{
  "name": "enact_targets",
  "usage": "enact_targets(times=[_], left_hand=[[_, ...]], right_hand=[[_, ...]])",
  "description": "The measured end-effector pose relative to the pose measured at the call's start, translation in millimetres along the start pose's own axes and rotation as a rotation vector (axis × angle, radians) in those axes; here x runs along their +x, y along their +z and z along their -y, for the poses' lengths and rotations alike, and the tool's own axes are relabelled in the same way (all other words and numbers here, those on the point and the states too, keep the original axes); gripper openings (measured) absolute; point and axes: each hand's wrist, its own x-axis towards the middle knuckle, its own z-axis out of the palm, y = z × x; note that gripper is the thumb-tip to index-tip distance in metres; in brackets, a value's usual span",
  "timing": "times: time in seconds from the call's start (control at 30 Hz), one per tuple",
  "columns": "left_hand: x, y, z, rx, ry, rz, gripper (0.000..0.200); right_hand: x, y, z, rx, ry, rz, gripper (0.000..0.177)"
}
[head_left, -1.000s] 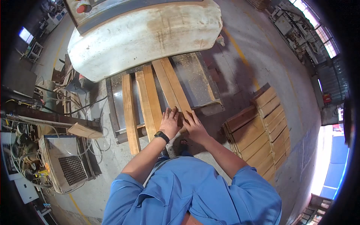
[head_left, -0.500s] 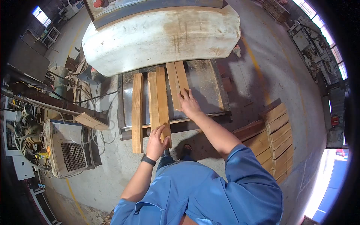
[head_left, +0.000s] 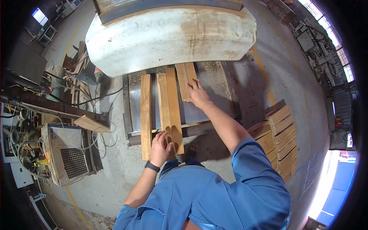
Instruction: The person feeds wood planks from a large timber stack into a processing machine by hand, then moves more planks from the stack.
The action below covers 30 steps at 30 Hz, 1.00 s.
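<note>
Under my right hand (head_left: 198,95) are the near ends of a pair of wooden boards (head_left: 181,78), whose far ends go beneath the white machine hood (head_left: 168,38). Its fingers are spread over the wood. My left hand (head_left: 159,148) is at the near end of another side-by-side pair of boards (head_left: 164,99), fingers apart, with the fingertips at the left board. To the left lies a single wooden board (head_left: 146,111), separated from that pair by a gap. These boards rest on the metal machine bed (head_left: 207,86) and overhang its front edge.
A stack of boards (head_left: 281,130) stands on the floor to the right. At left are a machine with a mesh grille (head_left: 73,159), loose hoses and a wooden piece (head_left: 91,124). A bin of offcuts (head_left: 85,69) sits beside the hood.
The right-hand pair of boards has slid farther under the hood, with my right hand following forward. My left hand stays near the middle pair's end. The view has shifted slightly.
</note>
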Motion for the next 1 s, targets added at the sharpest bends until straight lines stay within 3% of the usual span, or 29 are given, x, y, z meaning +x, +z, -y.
enact_targets(times=[0.1,0.2,0.3,0.43,0.5,0.57,0.6,0.7,0.73,0.83,1.0], left_hand=[[-2,2,10,-0.037,-0.052,0.024,0.063],[-7,9,13,-0.064,-0.142,0.026,0.069],[-15,31,35,-0.137,-0.267,0.03,0.075],[-27,88,100,-0.396,-0.46,0.08,0.082],[-26,91,91,-0.6,-0.556,0.068,0.08],[-22,79,65,-0.74,-0.65,0.035,0.078],[-19,83,66,-0.641,-0.637,-0.041,0.076],[-16,83,67,-0.683,-0.505,-0.019,0.068],[-15,86,63,-0.652,-0.523,-0.049,0.065],[-12,72,52,-0.564,-0.515,-0.002,0.062],[-42,63,24,-0.608,-0.474,-0.065,0.066]], right_hand=[[12,5,-1,0.008,0.007,-0.064,0.087],[11,17,10,-0.085,0.092,-0.214,0.074],[-35,34,33,0.246,0.131,-0.36,0.062],[-144,101,69,0.537,0.359,-0.172,0.067],[-179,130,87,0.84,0.505,0.011,0.076],[-186,156,95,0.938,0.527,0.025,0.083],[-187,156,101,0.987,0.537,0.03,0.086],[-174,145,100,1.434,0.642,0.119,0.087],[-171,151,99,1.445,0.569,-0.002,0.084],[-167,151,93,1.18,0.533,-0.017,0.067],[-210,105,116,1.145,0.401,-0.166,0.051]])
